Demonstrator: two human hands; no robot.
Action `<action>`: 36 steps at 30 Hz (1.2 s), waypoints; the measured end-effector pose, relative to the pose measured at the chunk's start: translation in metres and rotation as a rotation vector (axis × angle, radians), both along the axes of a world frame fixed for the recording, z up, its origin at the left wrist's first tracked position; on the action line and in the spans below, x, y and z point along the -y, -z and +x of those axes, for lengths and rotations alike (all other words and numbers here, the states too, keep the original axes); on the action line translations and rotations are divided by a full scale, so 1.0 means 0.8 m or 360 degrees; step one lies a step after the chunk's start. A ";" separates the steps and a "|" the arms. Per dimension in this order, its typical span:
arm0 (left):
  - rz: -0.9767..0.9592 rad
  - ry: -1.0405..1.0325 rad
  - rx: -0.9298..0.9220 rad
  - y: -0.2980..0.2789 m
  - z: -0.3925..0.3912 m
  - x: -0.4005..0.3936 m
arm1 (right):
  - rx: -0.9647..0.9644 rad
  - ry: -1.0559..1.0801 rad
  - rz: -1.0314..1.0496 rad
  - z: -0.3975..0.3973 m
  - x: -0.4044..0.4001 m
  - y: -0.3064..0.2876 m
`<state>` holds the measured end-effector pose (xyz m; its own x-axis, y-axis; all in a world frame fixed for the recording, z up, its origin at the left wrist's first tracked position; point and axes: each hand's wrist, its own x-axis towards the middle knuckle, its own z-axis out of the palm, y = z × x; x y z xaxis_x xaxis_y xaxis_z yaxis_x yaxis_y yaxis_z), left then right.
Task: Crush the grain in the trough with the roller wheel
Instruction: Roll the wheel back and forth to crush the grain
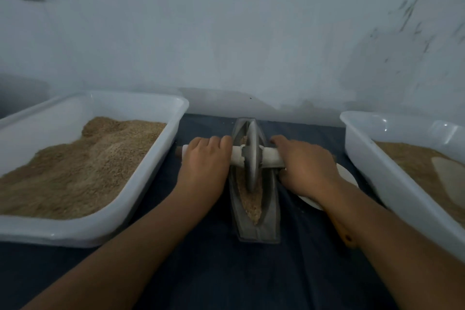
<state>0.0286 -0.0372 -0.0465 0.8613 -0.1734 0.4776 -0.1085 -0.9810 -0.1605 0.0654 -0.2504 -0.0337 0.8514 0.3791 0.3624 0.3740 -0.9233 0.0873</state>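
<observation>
Heavy grey metal roller wheel point(251, 156) in boat-shaped grain trough point(270, 199) (stiff, likely weighty): left hand point(205, 163), right hand point(305, 166) each grip curled round white axle handle point(270, 157).

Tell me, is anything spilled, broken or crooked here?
Nothing stands out. The grain stays inside the trough, the roller wheel stands upright in it, and both hands, left and right, grip its handle.

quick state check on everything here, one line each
left hand: grips handle
right hand: grips handle
roller wheel: upright in trough
trough: holds grain
grain: partly crushed
left tub: heaped with grain
right tub: partly filled
</observation>
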 end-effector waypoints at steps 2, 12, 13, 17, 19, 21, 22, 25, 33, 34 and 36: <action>0.0028 0.0031 -0.0014 0.000 -0.019 0.001 | 0.0048 -0.0038 0.0009 -0.022 0.005 0.003; 0.0057 0.0075 -0.0014 0.005 -0.054 -0.001 | 0.0235 -0.0087 -0.0020 -0.058 0.014 0.014; 0.0051 0.0068 -0.0015 0.006 -0.050 -0.001 | 0.0222 -0.0079 -0.0015 -0.052 0.013 0.013; -0.0008 0.0044 -0.0033 0.007 -0.017 -0.002 | 0.0137 -0.0010 -0.0024 -0.015 0.003 0.008; -0.0022 0.0011 -0.0051 0.004 0.006 -0.004 | 0.0085 0.0047 -0.0055 0.008 -0.003 0.004; -0.0019 -0.0023 -0.0060 0.001 0.028 -0.006 | 0.0027 0.0090 -0.0066 0.031 -0.007 -0.001; -0.0026 -0.0038 -0.0067 -0.001 0.039 -0.007 | -0.0007 0.0096 -0.0066 0.041 -0.010 -0.004; -0.0035 -0.0066 -0.0056 -0.007 0.067 -0.007 | -0.0125 0.0123 -0.0051 0.069 -0.014 -0.011; -0.0033 -0.0034 -0.0053 -0.015 0.096 -0.004 | -0.0311 0.0179 0.0001 0.086 -0.011 -0.018; -0.0061 -0.0041 -0.0084 -0.012 0.091 -0.006 | -0.0275 0.0160 -0.0015 0.081 -0.013 -0.019; -0.0118 -0.0042 -0.0108 -0.005 0.078 -0.010 | -0.0183 0.0124 -0.0065 0.069 -0.016 -0.022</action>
